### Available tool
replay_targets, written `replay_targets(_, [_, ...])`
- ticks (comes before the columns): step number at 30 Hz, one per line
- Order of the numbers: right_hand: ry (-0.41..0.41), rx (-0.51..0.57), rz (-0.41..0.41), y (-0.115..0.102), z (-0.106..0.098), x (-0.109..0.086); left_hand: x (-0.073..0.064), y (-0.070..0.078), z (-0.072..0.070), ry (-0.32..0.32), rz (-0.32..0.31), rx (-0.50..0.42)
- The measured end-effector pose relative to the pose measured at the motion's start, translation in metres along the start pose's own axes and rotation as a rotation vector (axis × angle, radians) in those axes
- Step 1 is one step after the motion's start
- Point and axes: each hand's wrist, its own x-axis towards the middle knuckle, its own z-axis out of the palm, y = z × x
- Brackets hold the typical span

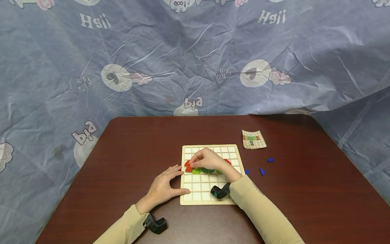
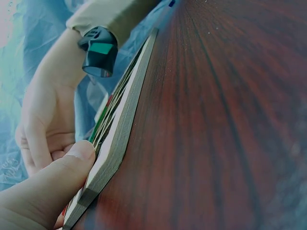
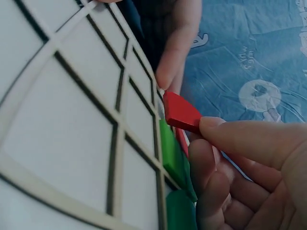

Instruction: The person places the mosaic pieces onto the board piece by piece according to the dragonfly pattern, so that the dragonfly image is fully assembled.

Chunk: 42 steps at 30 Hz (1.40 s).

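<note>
A pale wooden grid board (image 1: 196,196) lies on the dark brown table. My left hand (image 1: 163,186) rests at its left side, fingers extended along the edge and thumb (image 2: 72,167) laid over the near left rim. My right hand (image 1: 209,159) reaches across the board and pinches a red quarter-circle piece (image 3: 181,113) between thumb and fingers, over the left columns. Beside that piece sits a green square (image 1: 196,171) in a cell. Dark green pieces (image 1: 208,171) fill cells in the middle, partly hidden under my right hand. Another red piece (image 1: 227,161) shows beyond my right wrist.
A small pattern card (image 1: 254,140) lies beyond the board's right corner. Loose blue pieces (image 1: 262,171) are scattered to the right, one close by the board's edge. A blue printed cloth (image 1: 195,67) hangs behind the table.
</note>
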Motion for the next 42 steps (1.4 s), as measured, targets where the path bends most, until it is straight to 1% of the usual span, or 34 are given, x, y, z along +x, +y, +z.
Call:
replay_targets(7, [-0.022,-0.086,-0.043,-0.001,0.004,0.001,0.0,0.001,-0.001,-0.002,0.003,-0.002])
replay_targets(12, [-0.018,-0.136,-0.061,-0.003,0.004,0.001,0.001,0.001,-0.002,-0.001,0.011,-0.007])
replay_targets(18, [-0.014,-0.152,-0.045,-0.006,0.005,0.0,0.001,0.0,-0.001,0.001,0.011,-0.001])
replay_targets(25, [-0.024,-0.181,-0.068,-0.007,0.005,-0.003,-0.001,-0.001,0.0,0.0,-0.001,0.002])
replay_targets(28, [-0.02,-0.175,-0.092,-0.01,0.001,-0.008,-0.001,-0.001,0.0,-0.003,-0.001,0.0])
replay_targets(32, [-0.023,-0.153,-0.134,-0.016,-0.01,-0.021,0.0,-0.001,0.001,-0.011,-0.006,0.0])
replay_targets(35, [-0.031,-0.145,-0.147,-0.021,-0.021,-0.033,0.0,0.0,0.001,-0.019,-0.02,-0.003])
replay_targets(38, [-0.027,-0.159,-0.163,-0.023,-0.034,-0.047,0.0,0.0,0.001,-0.024,-0.029,-0.01])
replay_targets(42, [-0.015,-0.175,-0.167,-0.021,-0.051,-0.066,-0.001,0.0,0.001,-0.021,-0.03,-0.008])
